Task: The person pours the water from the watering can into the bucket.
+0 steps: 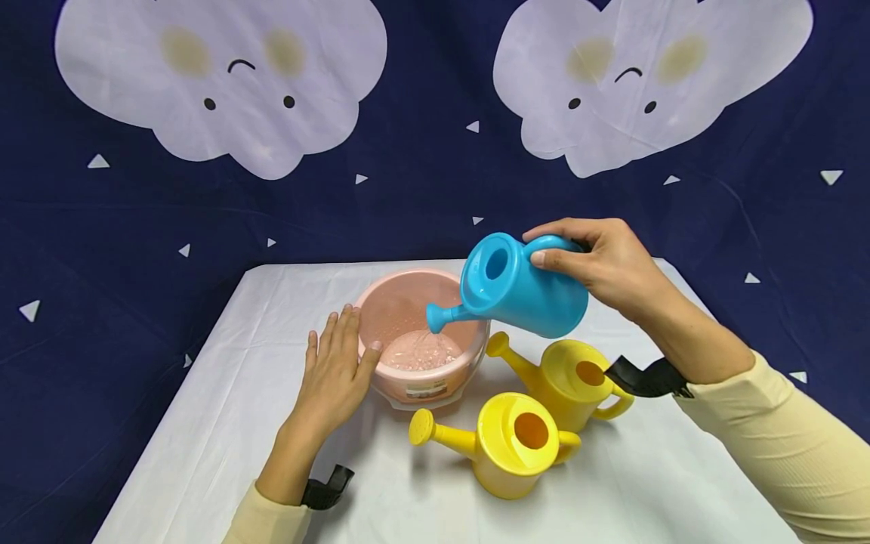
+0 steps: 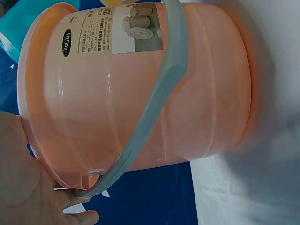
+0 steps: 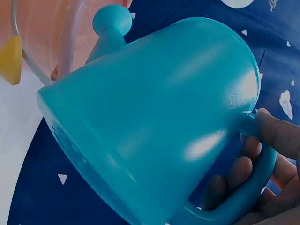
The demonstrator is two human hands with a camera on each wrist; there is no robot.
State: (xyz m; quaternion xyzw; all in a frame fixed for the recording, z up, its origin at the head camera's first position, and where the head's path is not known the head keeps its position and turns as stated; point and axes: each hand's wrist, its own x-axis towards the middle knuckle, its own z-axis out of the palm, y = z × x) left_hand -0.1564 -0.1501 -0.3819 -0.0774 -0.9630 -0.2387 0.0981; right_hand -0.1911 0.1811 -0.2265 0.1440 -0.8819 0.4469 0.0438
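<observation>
My right hand (image 1: 605, 261) grips the handle of a blue watering can (image 1: 537, 295), its fingers curled round it in the right wrist view. The can is tilted, and its spout head hangs over a pink bucket (image 1: 381, 306). Thin streams of water fall from the spout into water (image 1: 418, 353) at the bucket's bottom. With fingers stretched out, my left hand (image 1: 333, 381) rests against the bucket's left rim. In the left wrist view the bucket's grey handle (image 2: 145, 117) hangs down along its side, below a paper label (image 2: 89, 35).
Two yellow watering cans stand to the right of and in front of the bucket, the nearer one (image 1: 506, 476) beside the farther one (image 1: 567, 366). A white cloth (image 1: 204, 423) covers the table. Behind it hangs a dark blue backdrop (image 1: 421, 211) with clouds and triangles.
</observation>
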